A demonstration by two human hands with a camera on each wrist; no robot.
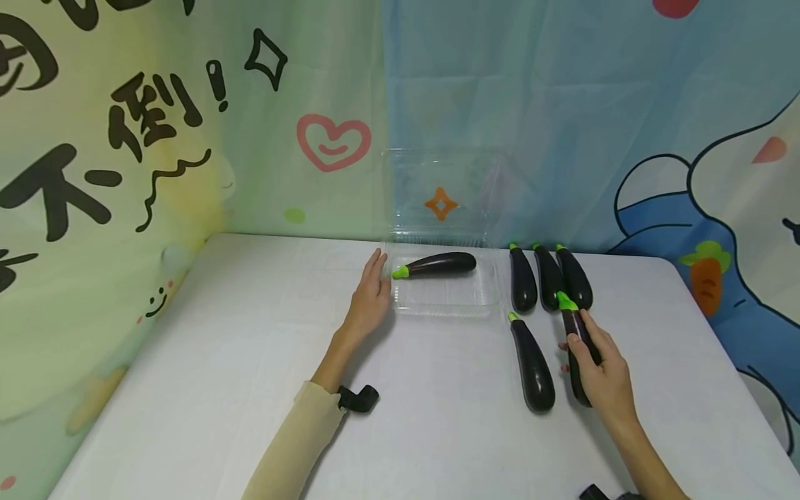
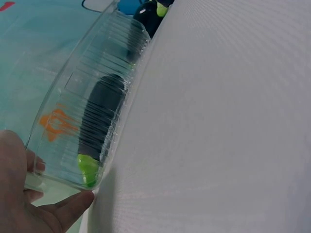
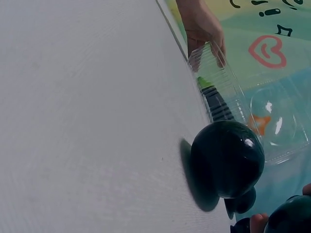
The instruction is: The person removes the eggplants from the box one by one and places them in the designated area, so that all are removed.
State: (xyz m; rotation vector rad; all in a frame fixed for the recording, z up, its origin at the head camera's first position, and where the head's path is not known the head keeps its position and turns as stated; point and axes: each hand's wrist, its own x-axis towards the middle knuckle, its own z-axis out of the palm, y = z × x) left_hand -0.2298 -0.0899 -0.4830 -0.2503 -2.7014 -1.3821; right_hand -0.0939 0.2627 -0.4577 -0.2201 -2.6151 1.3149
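A clear plastic clamshell box (image 1: 446,305) lies with its lid (image 1: 481,194) raised at the back. Inside it one dark eggplant (image 1: 444,263) rests crosswise, its green cap to the left. My left hand (image 1: 370,298) touches the box's left end with fairly straight fingers; in the left wrist view the fingertips (image 2: 80,201) are at its lower corner. On the right, my right hand (image 1: 603,375) grips another eggplant (image 1: 571,323) around its body, green cap pointing away from me. The right wrist view shows only part of this hand, at the lower right.
Beside the held eggplant lies a loose one (image 1: 533,364). Three more stand in a row behind, among them the leftmost eggplant (image 1: 523,279). A printed cloth backdrop (image 1: 300,83) hangs along the far edge of the white table (image 1: 437,430).
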